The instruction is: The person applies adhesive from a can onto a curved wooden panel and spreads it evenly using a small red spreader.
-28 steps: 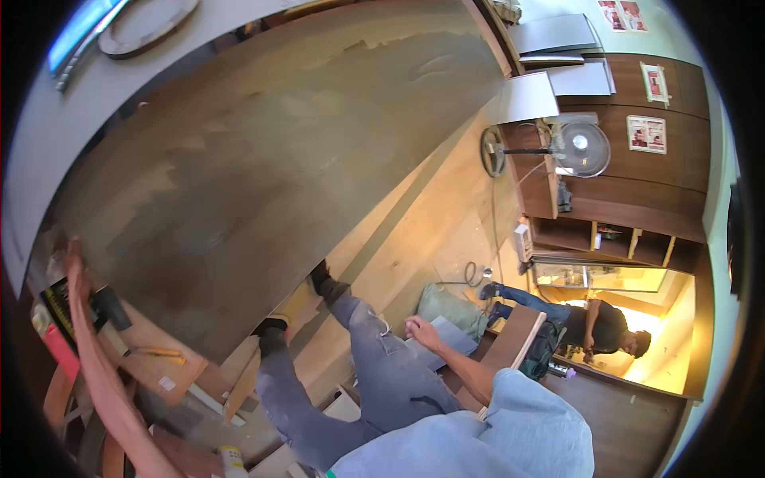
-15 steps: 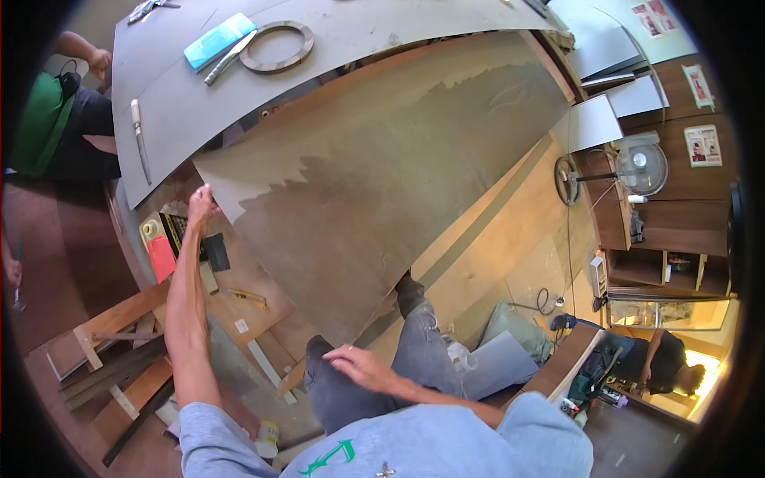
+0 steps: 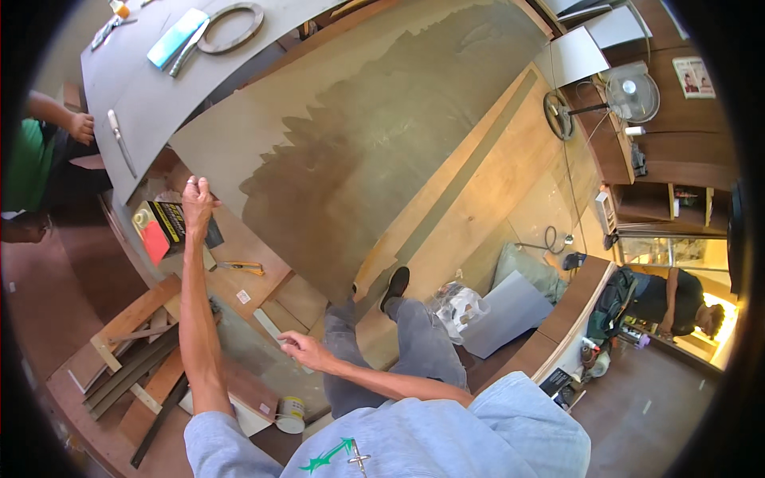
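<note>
The long grey-brown sheet (image 3: 366, 151) is located beside the grey tabletop (image 3: 151, 103), ahead-right of the left hand (image 3: 199, 205), its long axis slanted away rightward. Left fingers are curled at its nearer edge; grip cannot be confirmed. The right hand (image 3: 309, 352) is loosely spread, unladen, farther off.

In the left half of the frame, my left hand (image 3: 199, 203), fingers curled, is at the edge of a large panel (image 3: 351, 159); whether it grips, I can't tell. My right hand (image 3: 309, 352), bare with loosely bent fingers, is low and near the centre, by my legs (image 3: 422, 342). A dark patch covers much of the panel. At upper left, the bench (image 3: 131, 76) carries a ring (image 3: 253, 24), a blue packet (image 3: 177, 38) and a handled blade (image 3: 121, 142). A fan (image 3: 633, 95) stands at upper right.
</note>
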Motion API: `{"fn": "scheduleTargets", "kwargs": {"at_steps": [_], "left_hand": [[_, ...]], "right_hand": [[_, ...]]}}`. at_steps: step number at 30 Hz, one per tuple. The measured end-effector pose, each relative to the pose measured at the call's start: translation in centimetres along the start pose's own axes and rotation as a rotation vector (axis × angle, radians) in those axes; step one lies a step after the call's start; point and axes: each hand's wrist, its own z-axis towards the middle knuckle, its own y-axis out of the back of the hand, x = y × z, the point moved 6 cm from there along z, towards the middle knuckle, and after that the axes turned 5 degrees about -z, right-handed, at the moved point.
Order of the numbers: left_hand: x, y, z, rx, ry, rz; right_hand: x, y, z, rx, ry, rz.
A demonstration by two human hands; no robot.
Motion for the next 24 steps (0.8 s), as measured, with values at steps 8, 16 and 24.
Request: {"fn": "scheduleTargets", "kwargs": {"at_steps": [8,16,24], "left_hand": [[-15.5,-4.1,-9.2,0.11,-0.098,-0.02],[-20.7,-6.9,-17.7,0.133,-0.021,-0.089],[-20.3,-12.8,-29.9,0.192,0.21,-0.152]], "right_hand": [[7.6,1.5,1.5,0.007,0.172,0.771],[16.1,9.6,-1.3,-0.089,0.206,1.151],[14.5,15.3,-1.2,-0.206,0.275,1.272]]}}
